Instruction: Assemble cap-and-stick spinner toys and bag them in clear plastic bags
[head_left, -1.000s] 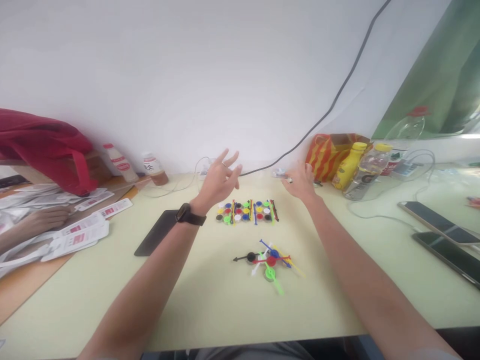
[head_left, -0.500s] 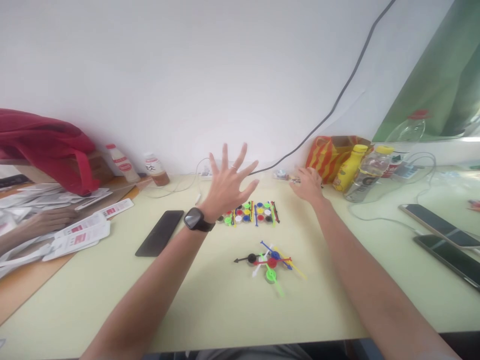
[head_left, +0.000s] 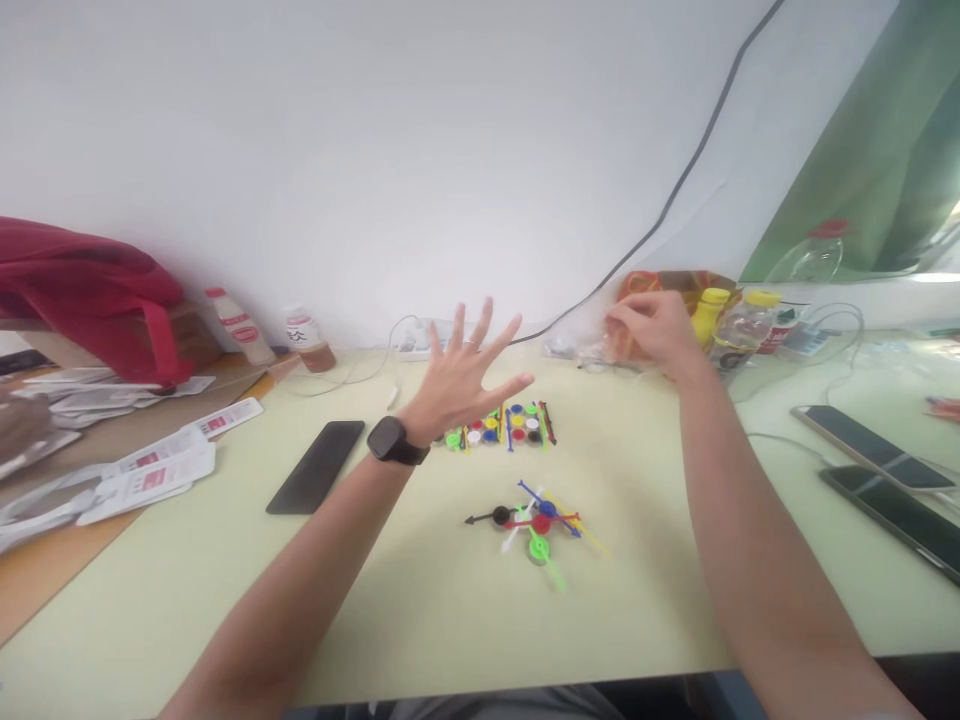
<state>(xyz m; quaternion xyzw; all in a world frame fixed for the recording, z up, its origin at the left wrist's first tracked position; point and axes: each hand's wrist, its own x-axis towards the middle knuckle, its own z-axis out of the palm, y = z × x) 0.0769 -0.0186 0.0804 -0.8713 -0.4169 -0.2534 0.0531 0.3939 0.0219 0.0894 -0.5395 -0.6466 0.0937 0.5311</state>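
Note:
My left hand (head_left: 465, 378) hovers over the back of the table with its fingers spread, holding nothing. A black watch is on its wrist. Behind and below it lie rows of small coloured discs and arrow-shaped pieces (head_left: 517, 425), partly covered by the hand. Nearer to me is a loose pile of coloured plastic arrow spinners (head_left: 541, 523) in black, white, red, blue, yellow and green. At the back right, my right hand (head_left: 656, 328) is closed in a pinch on what looks like a clear plastic bag (head_left: 589, 348), blurred in front of a striped orange bag (head_left: 637, 283).
A black phone (head_left: 316, 467) lies at left, and two more phones (head_left: 874, 447) at right. Bottles (head_left: 309, 340) stand along the wall, with others (head_left: 742, 335) beside the orange bag. Cables cross the back. White packets (head_left: 154, 475) and another person's blurred hand are far left.
My right hand has risen and moved right from the tabletop, with the clear plastic drawn up by it. My left hand stays spread, shifted slightly right.

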